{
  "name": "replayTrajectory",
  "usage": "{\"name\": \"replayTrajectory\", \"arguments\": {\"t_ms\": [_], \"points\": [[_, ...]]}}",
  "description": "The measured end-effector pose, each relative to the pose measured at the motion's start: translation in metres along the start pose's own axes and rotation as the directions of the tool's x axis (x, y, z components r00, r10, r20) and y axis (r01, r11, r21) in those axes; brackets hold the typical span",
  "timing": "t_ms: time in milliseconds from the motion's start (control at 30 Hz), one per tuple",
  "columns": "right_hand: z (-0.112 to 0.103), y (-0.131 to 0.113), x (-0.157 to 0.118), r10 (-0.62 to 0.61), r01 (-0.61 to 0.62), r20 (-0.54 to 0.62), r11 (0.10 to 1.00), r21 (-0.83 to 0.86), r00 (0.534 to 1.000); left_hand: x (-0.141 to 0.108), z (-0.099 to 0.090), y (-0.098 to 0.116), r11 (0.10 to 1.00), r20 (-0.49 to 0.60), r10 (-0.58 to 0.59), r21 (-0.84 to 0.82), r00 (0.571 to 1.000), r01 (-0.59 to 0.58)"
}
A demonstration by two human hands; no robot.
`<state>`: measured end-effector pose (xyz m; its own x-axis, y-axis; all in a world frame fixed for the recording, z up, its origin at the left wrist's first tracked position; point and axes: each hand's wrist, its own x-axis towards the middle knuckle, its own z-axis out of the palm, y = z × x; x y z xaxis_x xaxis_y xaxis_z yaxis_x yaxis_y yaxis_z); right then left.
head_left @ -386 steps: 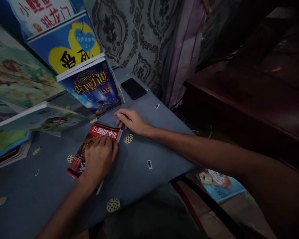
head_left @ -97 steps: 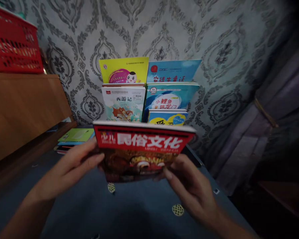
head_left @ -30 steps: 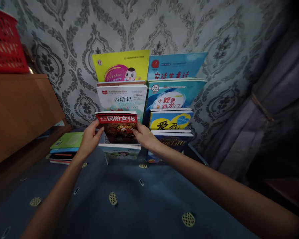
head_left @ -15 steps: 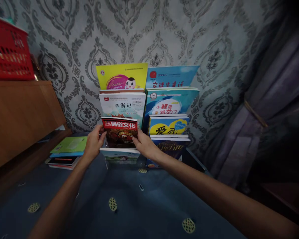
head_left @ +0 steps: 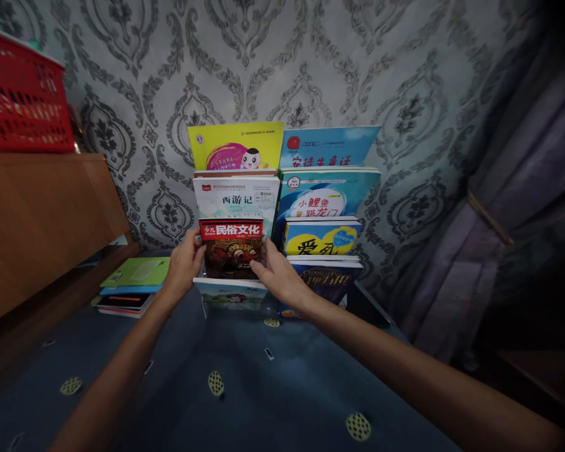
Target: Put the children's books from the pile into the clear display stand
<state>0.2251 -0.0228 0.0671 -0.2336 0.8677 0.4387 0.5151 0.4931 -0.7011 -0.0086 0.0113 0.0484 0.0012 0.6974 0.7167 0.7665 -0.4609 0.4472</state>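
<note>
A small book with a red and dark cover [head_left: 233, 251] stands upright in the left column of a tiered book stand. My left hand [head_left: 186, 260] grips its left edge, fingers curled behind it. On its right side, my right hand [head_left: 277, 270] holds the edge with the thumb on the cover. Behind it stand a white book [head_left: 235, 191] and a yellow book [head_left: 238, 144]. A pale green book [head_left: 233, 295] is in front, lower down. To the right are a light blue book [head_left: 329, 144], a teal book [head_left: 353, 185], a yellow-and-blue book [head_left: 322, 238] and a dark blue book [head_left: 334, 276].
At the left, a stack of books with a green one on top [head_left: 136, 272] lies on the blue patterned cloth [head_left: 169, 389]. A red basket [head_left: 23, 94] sits on a wooden cabinet [head_left: 51, 213]. A patterned wall is behind, and a curtain [head_left: 475, 251] hangs at the right.
The view has shifted slightly, so everything appears a little further right. The red and dark book stands straighter, and more of its cover shows. Both hands remain at its sides.
</note>
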Motion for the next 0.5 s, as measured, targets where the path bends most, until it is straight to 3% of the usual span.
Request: {"name": "replayTrajectory", "arguments": {"t_ms": [300,500], "points": [[-0.0006,0.0009,-0.0036,0.035,-0.033,0.065,0.999,-0.032,0.997,0.0025,0.0009,-0.0067,0.984,-0.042,0.133,0.126,0.990,-0.126],[0.0018,0.0054,-0.0049,-0.013,0.013,0.058,1.000,0.006,0.998,0.0037,0.0022,-0.0093,0.988,-0.044,0.144,0.061,0.989,-0.141]]}}
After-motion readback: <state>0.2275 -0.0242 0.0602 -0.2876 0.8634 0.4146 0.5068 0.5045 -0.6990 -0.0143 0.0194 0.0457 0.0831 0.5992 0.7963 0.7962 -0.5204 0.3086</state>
